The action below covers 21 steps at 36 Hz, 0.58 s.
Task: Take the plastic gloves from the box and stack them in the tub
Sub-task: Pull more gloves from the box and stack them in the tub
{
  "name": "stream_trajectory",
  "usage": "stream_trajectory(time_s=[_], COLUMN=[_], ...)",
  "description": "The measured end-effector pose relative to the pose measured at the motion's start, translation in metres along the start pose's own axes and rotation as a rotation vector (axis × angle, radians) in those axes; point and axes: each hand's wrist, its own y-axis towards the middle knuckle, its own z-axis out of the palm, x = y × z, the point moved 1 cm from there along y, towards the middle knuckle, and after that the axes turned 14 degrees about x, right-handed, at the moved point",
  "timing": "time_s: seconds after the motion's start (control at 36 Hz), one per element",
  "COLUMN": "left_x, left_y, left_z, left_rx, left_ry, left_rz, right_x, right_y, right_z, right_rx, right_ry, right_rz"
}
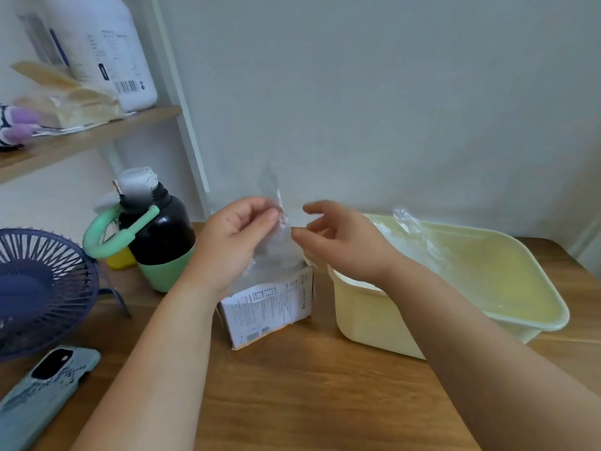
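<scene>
**A:** What has hold of the glove?

**B:** The left hand (239, 229) does. Its thumb and curled fingers pinch a thin, clear plastic glove (276, 252). The film hangs from the pinch into the open top of the small white cardboard box with printed text (270, 307), directly below.

**A:** And the other hand?

**B:** The right hand (338, 242) hovers just right of the pinch, fingers loosely spread and holding nothing. I cannot tell whether a fingertip touches the film.

**A:** Where is the tub?

**B:** The pale yellow rectangular plastic tub (364, 317) stands right of the grip, under the right forearm and just beside the box. A crumpled heap of clear gloves (413, 232) lies in its far left corner, beyond the right hand.

**A:** Anything else?

**B:** Left of the grip stands a black and mint-green bottle (159, 229). Farther left is a dark blue fan (39, 288). Nearer the person lies a phone in a pale blue case (42, 392). All of it sits on the brown wooden table (309, 385).
</scene>
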Motion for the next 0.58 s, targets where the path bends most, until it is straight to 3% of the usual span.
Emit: stream_trajectory(time_s=[0.08,0.22,0.58], left_x=[-0.009,-0.012,-0.006], left_y=[0.001,0.005,0.025], left_z=[0.010,0.022,0.040], left_rx=[0.116,0.104,-0.107], left_ry=[-0.393,-0.713,-0.754], left_rz=[0.067,0.049,0.141], right_x=[0.005,-0.002,-0.014], right_y=[-0.002,-0.009,-0.020], right_z=[-0.005,-0.015,-0.043], right_rx=[0.044,0.083,0.039], right_ry=[0.224,0.465,0.952], right_rz=[0.004,0.081,0.207])
